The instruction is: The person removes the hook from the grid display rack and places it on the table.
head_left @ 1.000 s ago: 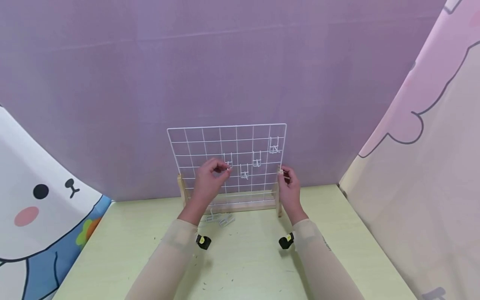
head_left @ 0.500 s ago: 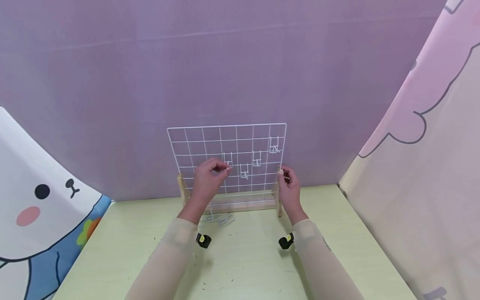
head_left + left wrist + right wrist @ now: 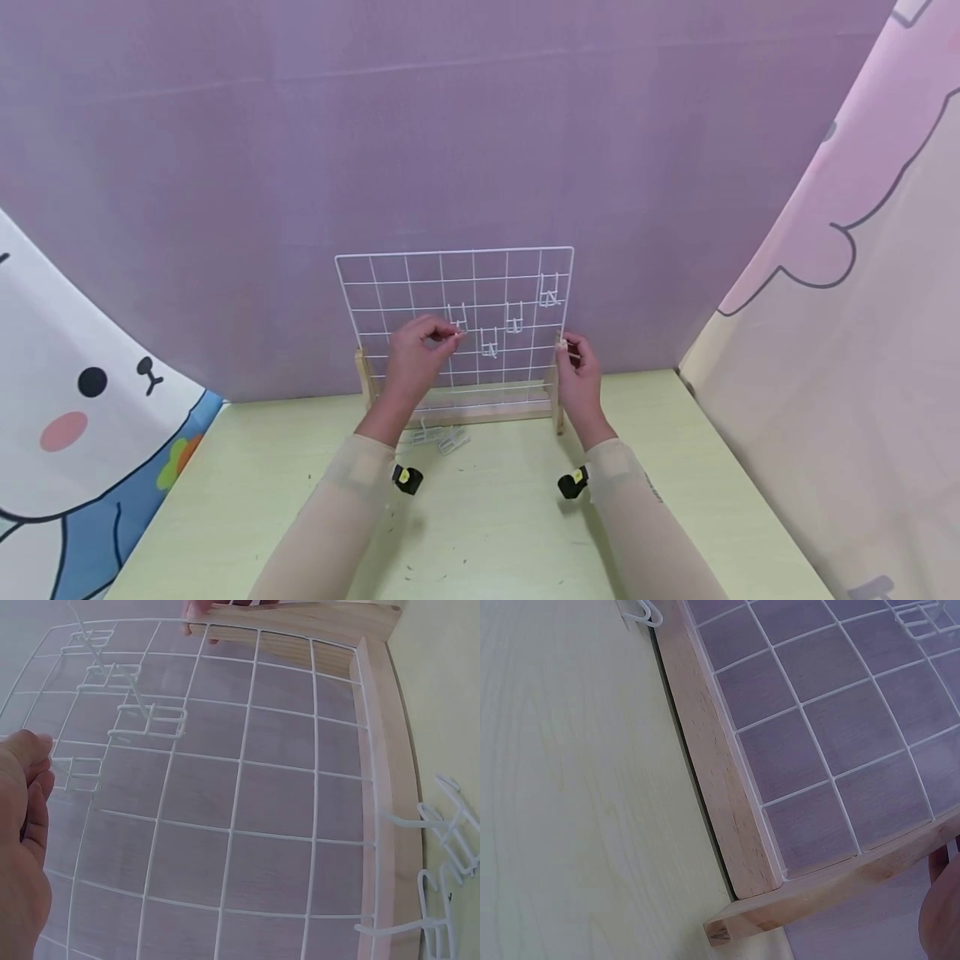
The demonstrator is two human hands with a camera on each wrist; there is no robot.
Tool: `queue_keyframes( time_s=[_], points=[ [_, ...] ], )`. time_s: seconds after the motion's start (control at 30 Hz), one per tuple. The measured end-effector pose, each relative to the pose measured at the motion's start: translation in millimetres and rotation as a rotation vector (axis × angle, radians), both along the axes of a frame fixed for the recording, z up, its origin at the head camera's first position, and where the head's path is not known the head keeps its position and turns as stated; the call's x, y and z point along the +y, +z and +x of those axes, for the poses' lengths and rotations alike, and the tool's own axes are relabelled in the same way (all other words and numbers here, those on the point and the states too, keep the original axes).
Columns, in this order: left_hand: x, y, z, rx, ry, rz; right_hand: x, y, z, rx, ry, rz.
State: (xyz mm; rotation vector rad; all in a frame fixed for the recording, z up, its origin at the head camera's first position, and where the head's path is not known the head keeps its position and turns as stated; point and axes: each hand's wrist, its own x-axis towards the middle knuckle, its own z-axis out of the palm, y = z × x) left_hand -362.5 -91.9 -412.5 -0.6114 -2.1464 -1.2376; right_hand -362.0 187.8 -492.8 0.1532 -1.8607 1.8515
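Purple cloth (image 3: 480,150) backs the desk (image 3: 510,533); near its far edge stands a wire grid (image 3: 453,251). The left hand (image 3: 416,350) pinches a white hook (image 3: 457,322) mid-grid; the right hand (image 3: 578,379) seemingly grips the right post (image 3: 558,408) to steady it.

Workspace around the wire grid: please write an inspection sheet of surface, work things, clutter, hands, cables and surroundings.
Surface: pale wood-grain table
Job's things: white wire grid in wooden stand; four hooks on it, two loose hooks on the table
Clutter: small dark specks on the table
Hands: left hand pinches the leftmost hook; right hand holds the right post
Cables: nothing seen
Surroundings: purple backdrop behind; cartoon-print cloth at left, pink-and-cream cloth at right
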Motion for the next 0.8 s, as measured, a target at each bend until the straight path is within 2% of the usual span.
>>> queue_keyframes(
  time_s=[0.53, 0.8],
  points=[
    [-1.3, 10.3, -0.4, 0.016, -0.015, 0.016, 0.3, -0.1, 0.1, 0.016, 0.003, -0.003],
    [-2.2, 13.8, 0.3, 0.059, -0.021, 0.033, 0.1, -0.8, -0.1, 0.028, -0.003, 0.002]
  ],
)
